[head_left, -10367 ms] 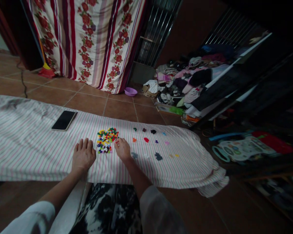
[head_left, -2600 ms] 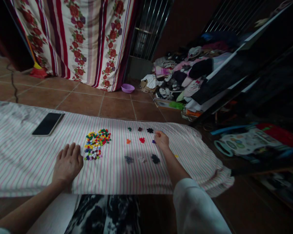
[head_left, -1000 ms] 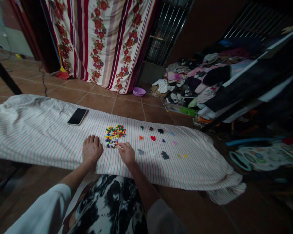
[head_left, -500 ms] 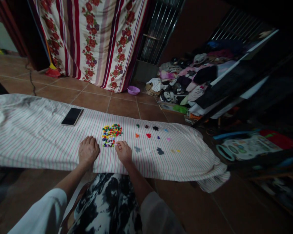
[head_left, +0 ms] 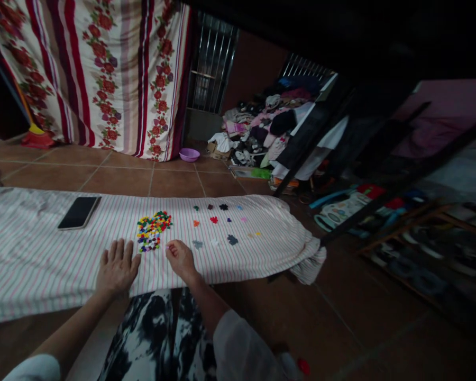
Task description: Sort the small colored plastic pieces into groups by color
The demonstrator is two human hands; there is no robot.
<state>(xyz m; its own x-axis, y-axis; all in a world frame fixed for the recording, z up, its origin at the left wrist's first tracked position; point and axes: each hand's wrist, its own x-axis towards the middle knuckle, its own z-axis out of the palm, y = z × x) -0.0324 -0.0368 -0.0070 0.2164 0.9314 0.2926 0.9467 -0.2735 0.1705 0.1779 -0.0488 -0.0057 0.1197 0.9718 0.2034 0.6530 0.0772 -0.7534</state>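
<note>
My left hand (head_left: 117, 267) lies flat on the striped cloth (head_left: 257, 267), fingers spread, with nothing in it. Thumb and fingertips of my right hand (head_left: 181, 258) are pinched on a tiny pink piece (head_left: 168, 247), partly hidden by the fingers. Between and just beyond both hands is a pile of small multicoloured pieces (head_left: 154, 227). To its right, little groups sorted by colour lie in rows: red pieces (head_left: 213, 219), black pieces (head_left: 223, 207), orange pieces (head_left: 195, 224), dark grey pieces (head_left: 232, 239), light grey pieces (head_left: 197, 244) and pale pink pieces (head_left: 244, 219).
A phone (head_left: 79, 212) lies on the cloth to the left. Beyond are a purple basin (head_left: 189, 154), a floral curtain (head_left: 130, 79), a red broom (head_left: 37, 138) and a heap of clothes (head_left: 262, 127). A rack of shoes (head_left: 424, 259) stands at the right.
The view has swung to the right, so things sit further left. My left hand has spread its fingers on the cloth. My right hand keeps its pinch, slightly farther from the pile.
</note>
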